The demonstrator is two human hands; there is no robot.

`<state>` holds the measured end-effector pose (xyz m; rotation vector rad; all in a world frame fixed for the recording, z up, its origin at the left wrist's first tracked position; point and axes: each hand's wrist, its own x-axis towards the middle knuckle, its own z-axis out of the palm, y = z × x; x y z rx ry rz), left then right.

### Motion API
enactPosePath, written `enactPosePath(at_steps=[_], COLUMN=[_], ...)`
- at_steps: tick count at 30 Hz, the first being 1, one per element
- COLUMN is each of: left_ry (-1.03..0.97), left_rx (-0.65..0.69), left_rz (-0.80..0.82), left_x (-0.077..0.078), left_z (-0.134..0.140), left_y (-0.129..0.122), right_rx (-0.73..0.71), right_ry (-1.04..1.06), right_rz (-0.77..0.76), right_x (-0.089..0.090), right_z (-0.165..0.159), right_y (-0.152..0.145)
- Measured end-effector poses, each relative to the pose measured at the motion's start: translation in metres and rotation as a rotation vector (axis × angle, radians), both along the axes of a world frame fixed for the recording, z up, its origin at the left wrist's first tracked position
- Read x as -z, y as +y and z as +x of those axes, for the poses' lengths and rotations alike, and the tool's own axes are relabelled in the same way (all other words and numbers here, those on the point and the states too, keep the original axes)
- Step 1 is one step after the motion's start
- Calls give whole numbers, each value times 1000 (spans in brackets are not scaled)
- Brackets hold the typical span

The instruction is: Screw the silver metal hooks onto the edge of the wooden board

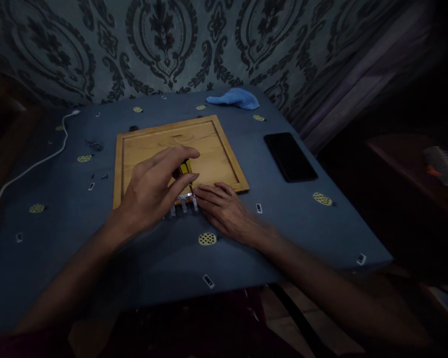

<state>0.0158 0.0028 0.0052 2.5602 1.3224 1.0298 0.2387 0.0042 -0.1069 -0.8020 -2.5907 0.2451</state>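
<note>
My left hand (pixel 145 186) is closed around the yellow and black handle of a screwdriver (pixel 186 166), thumb and index finger on either side of it. The screwdriver's shaft points down to a silver metal hook rack (pixel 186 198) with several prongs at the near edge of a framed wooden board (pixel 175 141). My right hand (pixel 225 209) lies flat with its fingers stretched out, fingertips beside the right end of the hook rack and on the board's near edge. My left hand hides the board's near left part and some of the rack.
Small dark screws (pixel 104 176) lie left of the board on the blue tablecloth (pixel 283 223). A black phone (pixel 291 156) is to the right, and a blue cloth (pixel 234 98) lies at the back. A white cable (pixel 41 161) runs along the left side. A patterned curtain (pixel 164 40) hangs behind.
</note>
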Motion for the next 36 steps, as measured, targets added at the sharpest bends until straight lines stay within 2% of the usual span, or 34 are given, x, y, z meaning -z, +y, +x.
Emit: enactPosePath(at_steps=[5, 12, 16, 24, 28, 32, 36], left_ry=[6, 16, 43, 19, 28, 55, 89], left_rx=[30, 11, 28, 148, 154, 78, -7], left_rz=[-53, 2, -90, -221, -143, 24, 27], left_x=[-7, 0, -4, -11, -7, -3, -3], left_z=[-1, -1, 0, -4, -4, -3, -3], left_y=[-2, 1, -1, -2, 0, 1, 1], right_rx=[-6, -5, -4, -9, -18, -21, -22], right_ry=[-12, -34, -24, -21, -13, -15, -4], right_rz=[3, 0, 14, -3, 1, -15, -22], right_x=[-1, -2, -2, -3, -2, -4, -4], right_z=[1, 1, 0, 1, 1, 1, 1], right_y=[0, 0, 0, 0, 0, 0, 0])
